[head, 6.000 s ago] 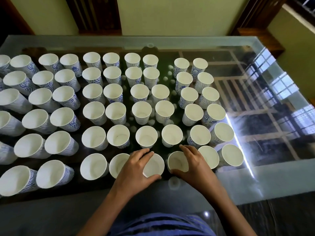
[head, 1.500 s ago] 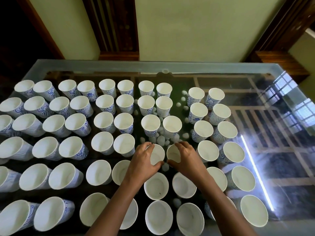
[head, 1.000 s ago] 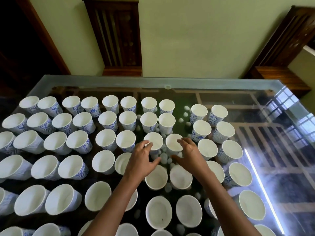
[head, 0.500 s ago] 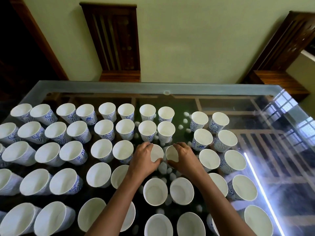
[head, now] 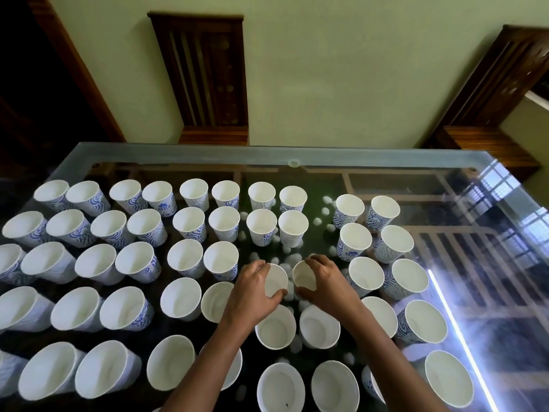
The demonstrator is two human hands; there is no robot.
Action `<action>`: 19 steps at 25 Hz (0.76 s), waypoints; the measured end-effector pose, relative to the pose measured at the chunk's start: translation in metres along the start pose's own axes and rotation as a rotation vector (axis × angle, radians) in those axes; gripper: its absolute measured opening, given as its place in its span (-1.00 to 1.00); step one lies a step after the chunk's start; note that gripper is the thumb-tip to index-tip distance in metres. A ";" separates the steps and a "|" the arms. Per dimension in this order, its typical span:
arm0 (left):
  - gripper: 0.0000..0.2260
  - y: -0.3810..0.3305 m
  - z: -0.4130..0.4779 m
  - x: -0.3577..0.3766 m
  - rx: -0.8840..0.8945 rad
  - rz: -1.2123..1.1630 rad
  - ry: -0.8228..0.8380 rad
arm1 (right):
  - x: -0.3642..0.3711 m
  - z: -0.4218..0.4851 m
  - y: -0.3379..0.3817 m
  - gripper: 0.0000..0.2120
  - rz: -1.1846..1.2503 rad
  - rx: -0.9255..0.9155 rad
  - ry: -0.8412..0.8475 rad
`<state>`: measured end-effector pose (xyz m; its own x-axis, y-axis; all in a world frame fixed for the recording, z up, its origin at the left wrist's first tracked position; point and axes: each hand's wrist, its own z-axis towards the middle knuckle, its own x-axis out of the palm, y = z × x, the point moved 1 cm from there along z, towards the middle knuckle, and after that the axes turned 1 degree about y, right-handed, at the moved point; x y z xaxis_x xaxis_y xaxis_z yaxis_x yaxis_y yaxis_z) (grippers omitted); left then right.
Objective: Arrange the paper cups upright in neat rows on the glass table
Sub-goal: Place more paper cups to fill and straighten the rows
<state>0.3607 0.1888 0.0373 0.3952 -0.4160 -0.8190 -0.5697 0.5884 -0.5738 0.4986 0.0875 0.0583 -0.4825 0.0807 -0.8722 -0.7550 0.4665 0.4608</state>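
Several white paper cups with blue wavy print stand upright in rows across the glass table (head: 326,157). My left hand (head: 252,292) is wrapped around one cup (head: 276,279) in the middle of the table. Beside it, my right hand (head: 325,285) grips a second cup (head: 303,276). The two held cups sit side by side, close together, in the third row from the far edge. Fingers hide part of each rim. Two more cups (head: 275,327) stand just nearer to me, under my wrists.
Small white balls (head: 326,199) lie scattered under the glass between the middle cups. The table's right part (head: 475,263) carries no cups and reflects a window. Two dark wooden chair backs (head: 208,75) stand against the green wall beyond the far edge.
Over the earlier frames both hands worked from the near row toward the far rows, gripping a pair of cups each time. In the last half second they stayed on the same pair.
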 end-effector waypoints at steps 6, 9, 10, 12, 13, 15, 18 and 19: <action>-0.45 0.003 0.004 0.002 -0.009 -0.016 0.000 | 0.002 0.000 -0.002 -0.36 0.014 -0.005 -0.031; -0.44 0.004 0.007 0.002 -0.011 -0.025 -0.005 | 0.003 0.000 -0.002 -0.36 0.029 -0.006 -0.046; -0.45 0.004 0.007 0.003 -0.011 -0.028 -0.007 | 0.003 0.000 -0.002 -0.36 0.030 -0.008 -0.050; -0.45 0.004 0.007 0.003 -0.011 -0.031 -0.013 | 0.003 -0.001 -0.002 -0.36 0.032 -0.009 -0.052; -0.45 0.004 0.007 0.003 -0.010 -0.032 -0.017 | 0.003 -0.001 -0.002 -0.35 0.034 -0.007 -0.051; -0.46 0.005 0.007 0.002 -0.005 -0.029 -0.025 | 0.002 0.000 -0.002 -0.34 0.039 0.000 -0.050; -0.45 0.006 0.015 -0.002 0.006 -0.027 -0.041 | -0.002 0.009 -0.003 -0.34 0.040 0.000 -0.063; -0.45 0.006 0.021 -0.004 0.011 -0.024 -0.048 | -0.005 0.015 -0.002 -0.35 0.040 -0.005 -0.070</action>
<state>0.3705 0.2087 0.0368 0.4432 -0.3968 -0.8038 -0.5517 0.5861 -0.5934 0.5097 0.0995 0.0590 -0.4800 0.1603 -0.8625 -0.7383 0.4572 0.4959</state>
